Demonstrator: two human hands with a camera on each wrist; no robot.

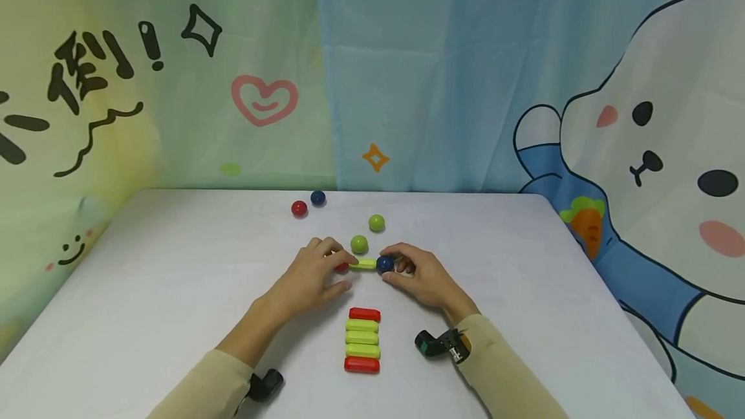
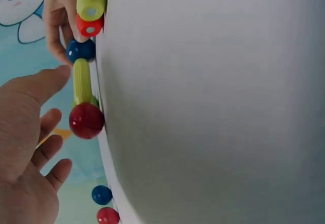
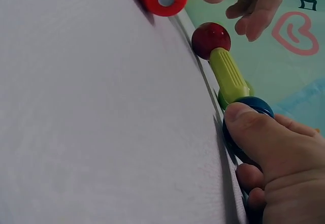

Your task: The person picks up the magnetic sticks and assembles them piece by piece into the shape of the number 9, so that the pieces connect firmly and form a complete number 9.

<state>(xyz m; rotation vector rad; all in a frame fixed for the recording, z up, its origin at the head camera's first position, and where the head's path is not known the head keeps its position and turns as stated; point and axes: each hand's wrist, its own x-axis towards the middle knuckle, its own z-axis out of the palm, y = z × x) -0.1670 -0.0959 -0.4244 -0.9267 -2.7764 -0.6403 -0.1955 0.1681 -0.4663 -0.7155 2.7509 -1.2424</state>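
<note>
A short yellow-green rod (image 1: 363,264), rounded and glossy like moulded plastic, is seen lying on a matte white tablecloth (image 1: 174,290), capped at one end by a shiny red ball (image 1: 341,267) and at the other by a dark blue ball (image 1: 385,264). The blue ball is pinched between the thumb and curled fingers of the right hand (image 1: 423,277), as shown in the right wrist view. The left hand (image 1: 311,275) is held over the red ball's end; its fingers (image 2: 48,148) are loosely spread and its thumb is extended toward the rod, and whether the red ball is actually touched cannot be told.

At six o'clock from the rod, a tidy stack of five smooth bars (image 1: 362,340) is laid flat: red at each end, three yellow-green between, touching side by side. At twelve o'clock, just beside the rod, a green ball (image 1: 359,244) is seen, with a second green ball (image 1: 376,222) beyond it at one o'clock. Well apart at eleven o'clock, another red ball (image 1: 299,208) and another blue ball (image 1: 317,198) are set near the table's far edge. A cartoon-printed fabric backdrop (image 1: 407,70) is hung behind.
</note>
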